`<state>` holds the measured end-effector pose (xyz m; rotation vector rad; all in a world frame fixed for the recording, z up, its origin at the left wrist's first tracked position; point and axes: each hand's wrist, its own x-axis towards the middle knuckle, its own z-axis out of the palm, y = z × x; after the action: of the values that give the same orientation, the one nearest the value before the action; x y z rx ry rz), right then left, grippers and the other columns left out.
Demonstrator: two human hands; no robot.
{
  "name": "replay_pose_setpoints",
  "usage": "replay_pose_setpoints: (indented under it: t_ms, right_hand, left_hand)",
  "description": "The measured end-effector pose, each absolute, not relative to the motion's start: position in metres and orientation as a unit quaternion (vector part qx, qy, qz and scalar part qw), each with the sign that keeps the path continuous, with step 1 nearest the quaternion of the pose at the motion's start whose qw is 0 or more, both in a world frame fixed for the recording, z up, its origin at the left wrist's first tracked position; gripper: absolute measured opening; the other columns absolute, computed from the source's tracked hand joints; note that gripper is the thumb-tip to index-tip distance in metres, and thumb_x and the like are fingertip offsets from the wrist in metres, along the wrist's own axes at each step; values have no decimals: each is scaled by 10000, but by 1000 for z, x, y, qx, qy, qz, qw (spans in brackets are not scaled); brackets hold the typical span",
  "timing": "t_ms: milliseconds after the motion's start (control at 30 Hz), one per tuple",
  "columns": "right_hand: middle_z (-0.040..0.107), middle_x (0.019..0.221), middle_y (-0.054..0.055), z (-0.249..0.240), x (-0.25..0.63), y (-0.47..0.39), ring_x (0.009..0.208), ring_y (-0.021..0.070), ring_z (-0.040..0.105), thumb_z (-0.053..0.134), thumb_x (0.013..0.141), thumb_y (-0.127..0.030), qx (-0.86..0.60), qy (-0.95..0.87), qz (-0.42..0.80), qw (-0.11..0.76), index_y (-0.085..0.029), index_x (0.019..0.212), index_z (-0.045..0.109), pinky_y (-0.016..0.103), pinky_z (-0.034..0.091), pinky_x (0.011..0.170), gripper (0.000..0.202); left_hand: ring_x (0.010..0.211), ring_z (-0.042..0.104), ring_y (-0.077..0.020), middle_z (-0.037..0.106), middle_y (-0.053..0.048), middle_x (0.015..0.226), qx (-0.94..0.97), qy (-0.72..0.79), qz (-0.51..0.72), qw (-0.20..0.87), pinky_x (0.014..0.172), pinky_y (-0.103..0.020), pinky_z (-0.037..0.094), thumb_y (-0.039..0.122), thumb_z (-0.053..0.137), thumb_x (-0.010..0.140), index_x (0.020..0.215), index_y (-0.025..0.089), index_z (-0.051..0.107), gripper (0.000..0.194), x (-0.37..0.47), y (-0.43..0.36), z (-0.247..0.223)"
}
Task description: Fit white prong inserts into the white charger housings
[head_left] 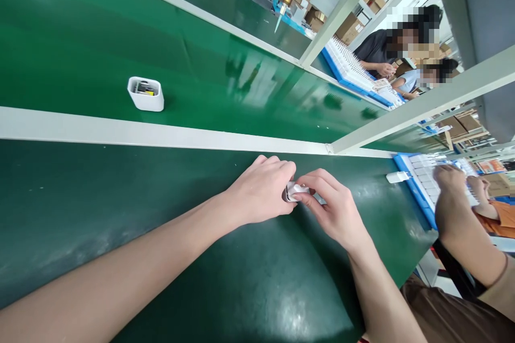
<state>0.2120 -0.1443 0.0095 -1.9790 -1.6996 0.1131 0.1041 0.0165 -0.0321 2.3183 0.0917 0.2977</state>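
Near the middle of the view, my left hand point(263, 188) has its fingers wrapped round a small white object point(295, 191) with a dark edge. My right hand point(332, 203) meets it from the right, thumb and forefinger pinched on the object's right side. Both hands are above the dark green table point(241, 278). Fingers hide much of the object, and I cannot make out exactly what it is.
Beyond a white rail point(161, 133) stands a white cup point(147, 101) holding small items. A white bottle point(397, 177) lies by a blue-edged tray point(418, 198) at the right, where another person's arm point(462, 236) reaches in. More people sit farther back.
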Motion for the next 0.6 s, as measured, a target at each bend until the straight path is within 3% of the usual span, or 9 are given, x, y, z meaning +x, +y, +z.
replay_pose_setpoints:
  t_ms: [300, 600]
  right_hand:
    - [616, 935, 47, 14, 209, -142, 839, 181, 518, 546, 1022, -199, -738, -650, 13, 180, -198, 1015, 613, 330, 450, 731, 68]
    - [597, 883, 53, -10, 207, -145, 762, 172, 493, 499, 1037, -182, -728, -649, -53, 216, -191, 1077, 590, 310, 420, 672, 99]
  left_hand:
    - [811, 486, -180, 529, 19, 782, 918, 33, 108, 381, 745, -322, 321, 272, 632, 763, 757, 191, 396, 250, 105, 17, -31]
    - [869, 522, -206, 579, 6, 828, 916, 43, 105, 384, 777, -335, 352, 315, 671, 757, 773, 196, 427, 272, 104, 17, -30]
